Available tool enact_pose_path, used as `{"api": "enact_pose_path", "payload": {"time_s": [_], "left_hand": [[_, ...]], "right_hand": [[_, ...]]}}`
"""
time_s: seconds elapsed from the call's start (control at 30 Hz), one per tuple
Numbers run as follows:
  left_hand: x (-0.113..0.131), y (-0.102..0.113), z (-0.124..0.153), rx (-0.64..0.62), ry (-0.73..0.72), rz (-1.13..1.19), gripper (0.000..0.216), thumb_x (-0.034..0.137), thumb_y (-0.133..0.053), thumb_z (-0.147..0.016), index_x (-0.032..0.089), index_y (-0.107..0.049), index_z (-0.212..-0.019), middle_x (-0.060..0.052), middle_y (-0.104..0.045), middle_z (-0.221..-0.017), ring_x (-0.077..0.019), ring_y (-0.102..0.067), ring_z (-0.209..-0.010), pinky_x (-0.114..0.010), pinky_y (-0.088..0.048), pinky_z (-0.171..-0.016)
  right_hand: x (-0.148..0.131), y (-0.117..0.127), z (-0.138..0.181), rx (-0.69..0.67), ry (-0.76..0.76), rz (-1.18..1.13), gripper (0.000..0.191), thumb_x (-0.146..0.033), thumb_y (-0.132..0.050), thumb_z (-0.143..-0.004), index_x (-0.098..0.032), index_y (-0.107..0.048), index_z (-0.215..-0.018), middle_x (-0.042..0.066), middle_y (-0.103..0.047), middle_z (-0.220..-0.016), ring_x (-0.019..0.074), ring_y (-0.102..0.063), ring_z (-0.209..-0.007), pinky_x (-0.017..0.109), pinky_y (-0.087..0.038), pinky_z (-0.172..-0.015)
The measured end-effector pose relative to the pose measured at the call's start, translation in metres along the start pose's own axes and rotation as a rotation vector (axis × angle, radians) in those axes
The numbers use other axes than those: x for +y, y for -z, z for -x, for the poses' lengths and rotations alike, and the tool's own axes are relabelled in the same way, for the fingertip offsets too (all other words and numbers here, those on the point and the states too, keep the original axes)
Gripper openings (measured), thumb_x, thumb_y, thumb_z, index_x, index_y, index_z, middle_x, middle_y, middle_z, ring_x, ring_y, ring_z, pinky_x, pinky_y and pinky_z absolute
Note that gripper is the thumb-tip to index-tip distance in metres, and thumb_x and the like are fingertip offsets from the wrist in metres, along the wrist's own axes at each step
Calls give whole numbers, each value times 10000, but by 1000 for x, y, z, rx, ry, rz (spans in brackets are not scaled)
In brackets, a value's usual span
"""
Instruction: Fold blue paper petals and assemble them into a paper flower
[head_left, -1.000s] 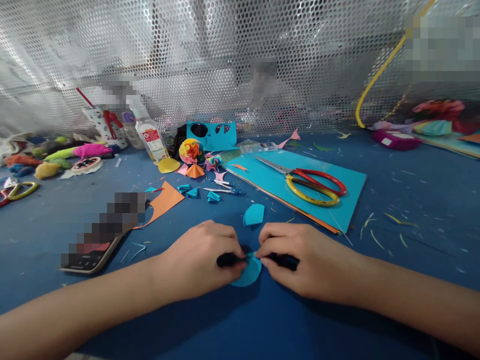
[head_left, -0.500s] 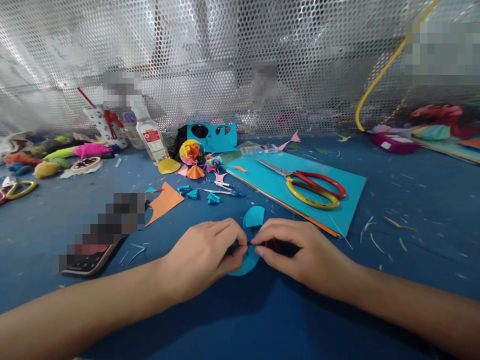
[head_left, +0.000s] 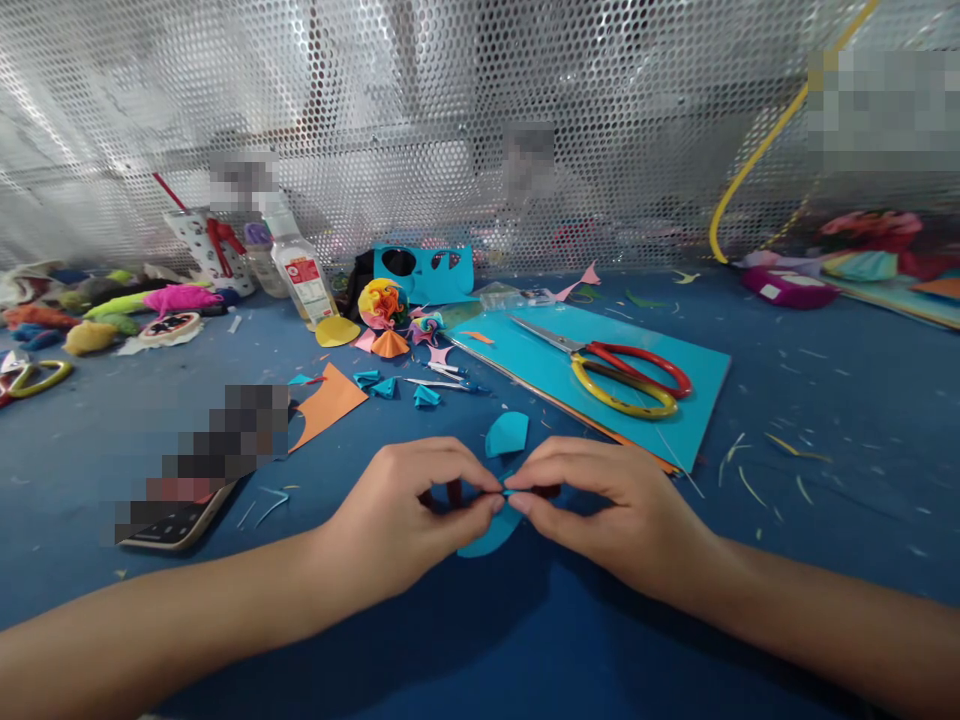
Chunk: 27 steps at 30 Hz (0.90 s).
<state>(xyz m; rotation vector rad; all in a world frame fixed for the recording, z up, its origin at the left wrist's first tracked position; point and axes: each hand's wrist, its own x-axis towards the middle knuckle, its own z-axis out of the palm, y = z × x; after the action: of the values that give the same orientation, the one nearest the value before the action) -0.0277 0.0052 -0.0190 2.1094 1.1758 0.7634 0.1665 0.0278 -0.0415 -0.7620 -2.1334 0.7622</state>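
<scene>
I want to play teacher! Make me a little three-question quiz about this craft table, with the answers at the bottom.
1. True or false: the scissors on the right lie underneath the blue-topped paper stack.

2. Pick one: what colour is the small paper piece held at the fingertips of the left hand and the right hand?
A) orange
B) blue
C) yellow

3. Which is nearer the bottle: the yellow paper disc or the orange paper with a curved cut-out?

Key:
1. False; they lie on top of it.
2. B, blue.
3. The yellow paper disc.
</scene>
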Motion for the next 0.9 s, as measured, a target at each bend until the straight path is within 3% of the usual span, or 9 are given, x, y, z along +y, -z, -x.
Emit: {"api": "enact_pose_path", "payload": {"time_s": [0.37, 0.63, 0.9], "left_hand": [[5, -1, 2, 8, 168, 35, 66, 201, -602, -731, 189, -667, -735, 13, -633, -728, -82, -543, -616, -174, -403, -529], [2, -2, 4, 44, 33, -72, 47, 188, -622, -704, 192, -660, -732, 18, -639, -711, -93, -551, -652, -190, -406, -590], [5, -2, 4, 58, 37, -70, 47, 161, -626, -684, 173, -670, -692, 9, -641, -685, -95, -547, -633, -191, -405, -555]], "right_hand": [[-5, -3, 0, 2, -29, -46, 95, -120, -617, -736, -189, -673, -771, -8, -648, -716, 98, -593, -652, 181, -468, -609], [-3, -4, -1, -13, -50, -71, 114, -104, -619, -728, -196, -681, -756, -16, -657, -708, 91, -597, -642, 171, -460, -608], [-4, -4, 0, -39, -60, -77, 111, -108, -613, -728, -192, -686, -737, -7, -664, -699, 100, -606, -631, 178, -462, -589]]}}
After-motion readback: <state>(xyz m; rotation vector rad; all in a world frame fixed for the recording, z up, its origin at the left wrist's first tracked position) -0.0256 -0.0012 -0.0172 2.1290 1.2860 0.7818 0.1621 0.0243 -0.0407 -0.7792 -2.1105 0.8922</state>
